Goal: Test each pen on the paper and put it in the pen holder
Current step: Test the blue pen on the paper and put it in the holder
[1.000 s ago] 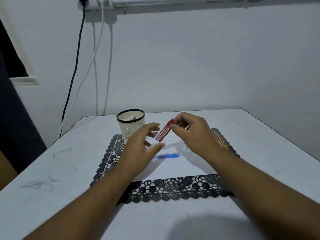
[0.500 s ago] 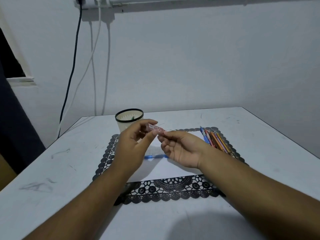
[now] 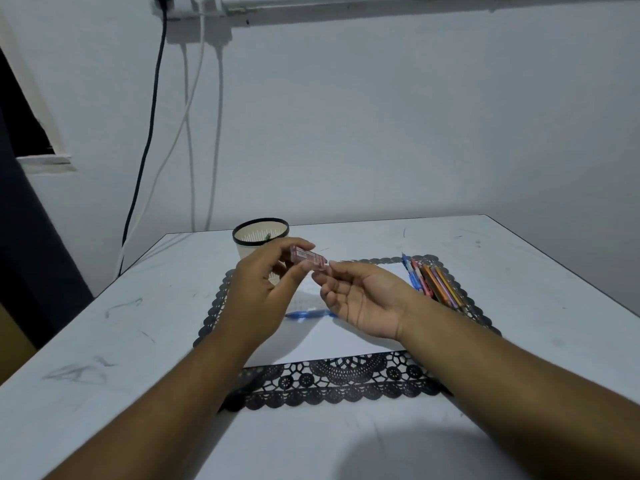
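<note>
My left hand (image 3: 263, 289) pinches a small pink translucent case (image 3: 308, 259) between thumb and fingers, above the far edge of the white paper (image 3: 332, 341). My right hand (image 3: 363, 299) lies palm up beside it, fingers loosely curled, fingertips at the case's right end. A blue pen (image 3: 311, 314) lies on the paper below my hands. Several coloured pens and pencils (image 3: 433, 280) lie in a row at the paper's right edge. The cream pen holder (image 3: 242, 242) with a black rim stands behind my left hand, with one dark tip showing inside.
The paper rests on a black lace mat (image 3: 346, 379) on a white table (image 3: 121, 341). The table ends against a white wall where cables (image 3: 149, 133) hang at the left. A table edge runs along the right side.
The pink case passed from my right hand to my left. My right hand turned palm up and dropped slightly, uncovering the row of pens at the right.
</note>
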A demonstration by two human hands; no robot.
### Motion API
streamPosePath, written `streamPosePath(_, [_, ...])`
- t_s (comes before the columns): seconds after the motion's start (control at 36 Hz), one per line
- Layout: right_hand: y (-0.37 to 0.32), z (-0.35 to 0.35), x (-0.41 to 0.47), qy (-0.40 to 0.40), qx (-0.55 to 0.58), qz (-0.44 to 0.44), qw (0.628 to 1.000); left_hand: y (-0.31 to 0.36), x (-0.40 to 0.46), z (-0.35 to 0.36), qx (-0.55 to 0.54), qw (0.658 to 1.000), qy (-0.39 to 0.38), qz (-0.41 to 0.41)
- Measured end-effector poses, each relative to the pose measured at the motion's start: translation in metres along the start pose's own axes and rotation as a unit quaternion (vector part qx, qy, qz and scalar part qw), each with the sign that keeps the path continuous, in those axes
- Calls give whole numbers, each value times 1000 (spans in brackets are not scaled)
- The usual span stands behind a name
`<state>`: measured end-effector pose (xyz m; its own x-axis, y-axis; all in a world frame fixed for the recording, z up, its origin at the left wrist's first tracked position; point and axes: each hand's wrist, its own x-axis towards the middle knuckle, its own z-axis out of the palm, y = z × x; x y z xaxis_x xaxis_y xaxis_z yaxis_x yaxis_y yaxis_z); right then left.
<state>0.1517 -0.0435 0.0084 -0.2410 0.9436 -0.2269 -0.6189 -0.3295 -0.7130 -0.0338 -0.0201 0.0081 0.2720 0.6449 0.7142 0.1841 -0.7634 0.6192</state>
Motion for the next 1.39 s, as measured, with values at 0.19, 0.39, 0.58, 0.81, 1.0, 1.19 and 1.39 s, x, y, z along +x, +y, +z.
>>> streamPosePath(0.19, [0, 2, 2, 2, -5, -5, 1000, 2, 0, -1, 8, 1000, -8, 6])
streamPosePath(0.39, [-2, 2, -1, 5, 1, 2, 1000, -7, 2, -7, 36, 999, -15, -4])
streamPosePath(0.58, [-6, 1, -1, 11, -11, -4, 1000, -8, 4, 2, 31, 998, -50, 3])
streamPosePath(0.81, [-3, -3, 1, 42, -9, -22, 999, -19, 1, -1, 37, 999, -32, -14])
streamPosePath(1.0, [-4, 1, -2, 37, -4, -38, 999, -18, 0, -2, 22, 998, -30, -51])
streamPosePath(1.19, [-16, -6, -7, 106, -290, -268, 913, -21, 2, 2, 144, 983, -102, -47])
streamPosePath(1.39, [-41, -11, -17, 140, -415, -409, 800, -21, 0, 4, 119, 982, -134, -61])
